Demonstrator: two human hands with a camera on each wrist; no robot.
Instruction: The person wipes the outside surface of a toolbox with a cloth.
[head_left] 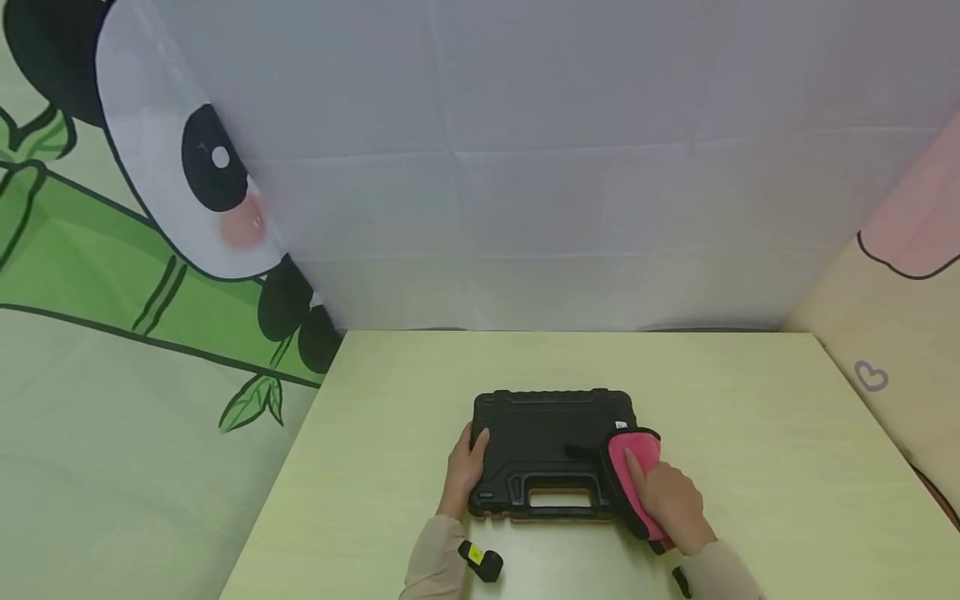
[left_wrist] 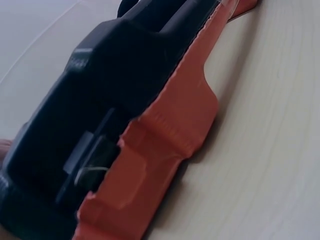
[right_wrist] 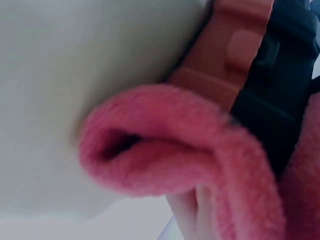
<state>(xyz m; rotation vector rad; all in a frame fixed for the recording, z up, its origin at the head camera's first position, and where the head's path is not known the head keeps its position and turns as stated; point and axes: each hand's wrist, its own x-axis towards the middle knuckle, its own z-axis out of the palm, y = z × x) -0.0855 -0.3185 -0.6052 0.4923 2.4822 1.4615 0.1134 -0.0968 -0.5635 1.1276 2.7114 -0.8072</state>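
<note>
The black rectangular plastic carrying case with an orange-red lower shell point(head_left: 536, 429) lies flat on the pale wood-grain table point(head_left: 405, 383), its handle edge toward the person. The left hand point(head_left: 463, 468) grips the case's left side, thumb over the top edge; its other fingers are mostly hidden. The right hand point(head_left: 672, 502) grips a bright pink plush cloth with black edging point(head_left: 622, 460) at the case's right front corner, thumb pressed on top and fingers underneath.

The step in hand looks like wiping the case's outside, with the left hand bracing it. The next move would call for light, even pressure along the case's right edge, and a firm left hold so that it does not slide; the loose fold of cloth could catch on the corner.

As a container, the case appears closed: black and orange-red halves meet along its front seam, where a dark latch point(left_wrist: 90, 162) sits. Whatever it holds cannot be seen. The cloth's fold shows only a dark hollow.
</note>
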